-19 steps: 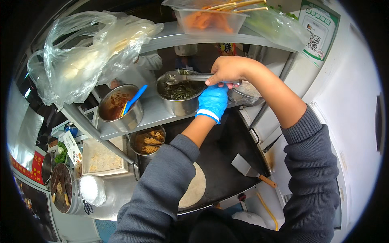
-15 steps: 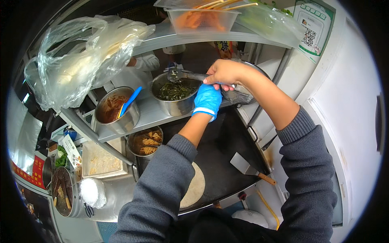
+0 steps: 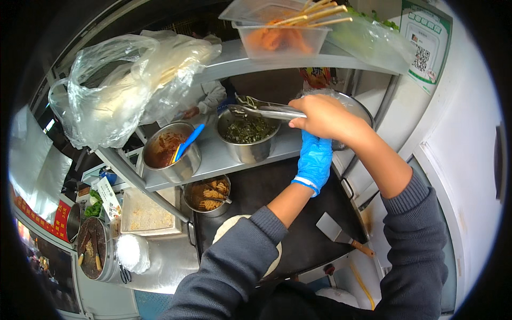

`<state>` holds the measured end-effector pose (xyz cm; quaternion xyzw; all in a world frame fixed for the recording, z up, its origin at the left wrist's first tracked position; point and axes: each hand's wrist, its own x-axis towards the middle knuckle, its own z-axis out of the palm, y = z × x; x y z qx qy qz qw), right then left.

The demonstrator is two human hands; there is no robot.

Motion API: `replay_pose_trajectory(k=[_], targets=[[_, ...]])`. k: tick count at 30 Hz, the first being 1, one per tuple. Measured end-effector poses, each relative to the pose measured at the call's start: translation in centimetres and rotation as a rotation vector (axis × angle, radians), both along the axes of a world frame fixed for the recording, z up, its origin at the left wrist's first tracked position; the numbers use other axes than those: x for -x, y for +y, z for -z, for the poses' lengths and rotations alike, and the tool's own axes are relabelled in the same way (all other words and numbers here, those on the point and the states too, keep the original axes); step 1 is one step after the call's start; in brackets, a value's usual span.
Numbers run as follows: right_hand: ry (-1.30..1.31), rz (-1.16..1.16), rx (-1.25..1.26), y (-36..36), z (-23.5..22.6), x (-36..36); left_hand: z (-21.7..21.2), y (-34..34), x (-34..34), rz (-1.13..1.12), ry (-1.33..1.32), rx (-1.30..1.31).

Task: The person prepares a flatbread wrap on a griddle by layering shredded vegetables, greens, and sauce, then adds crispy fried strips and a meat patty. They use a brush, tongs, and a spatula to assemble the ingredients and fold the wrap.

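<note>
Metal tongs are gripped in my bare right hand, whose fingers are closed around the handle end. Their tips, with pale green shreds between them, hang over the rim of a steel pot of chopped dark greens. My left hand, in a blue glove, reaches up just below the right one. Its fingertips are hidden behind the right hand, so whether they hold anything does not show. A round flatbread lies on the black griddle, partly covered by my left sleeve.
On the shelf stands a pot of red sauce with a blue-handled utensil. A small pot with brown food sits below it. A spatula lies on the griddle's right. Plastic bags and a clear tub crowd the upper shelf.
The view has shifted, so the scene sits lower and further right. My gloved left hand has dropped away from the greens pot and right, under my right hand. Shreds now show in the tongs.
</note>
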<state>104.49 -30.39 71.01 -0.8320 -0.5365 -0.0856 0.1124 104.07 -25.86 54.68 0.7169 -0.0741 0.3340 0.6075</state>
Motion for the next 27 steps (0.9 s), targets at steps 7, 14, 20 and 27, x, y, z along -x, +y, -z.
replay_pose_trajectory(k=[7, 14, 20, 27], targets=[[0.073, 0.003, 0.043, -0.4, 1.1, -0.3, 2.8, 1.8, -6.3, -0.273, 0.085, -0.424], [0.788, -0.095, -0.122, -2.8, 0.8, -4.0, 0.8, 3.8, -7.2, 0.327, -0.083, 0.678], [0.736, 0.168, -0.253, -12.7, -1.9, -6.3, -3.3, 3.3, -4.0, -0.153, 0.102, 0.552], [0.431, 0.449, 0.269, -16.8, -0.2, -11.7, -5.0, 4.7, -4.5, -0.168, 0.192, 0.683]])
